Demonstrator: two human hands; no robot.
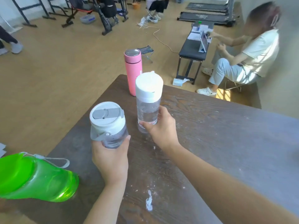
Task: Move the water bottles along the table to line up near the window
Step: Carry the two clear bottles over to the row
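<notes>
On the dark wooden table (210, 135), my left hand (111, 157) grips the base of a clear bottle with a white and grey flip lid (107, 122). My right hand (161, 128) holds the lower part of a taller clear bottle with a white cap (148, 101), just to the right and further away. A pink flask with a metal lid (133, 70) stands upright at the table's far corner, beyond both. A green translucent bottle (37, 177) shows at the near left edge, appearing tilted by the lens.
The table's left edge runs diagonally past the bottles, with wooden floor beyond. A person sits on a stool (242, 62) at the far right beside a black bench (192, 52). Gym equipment (103, 12) stands at the back. White smears mark the tabletop (149, 202).
</notes>
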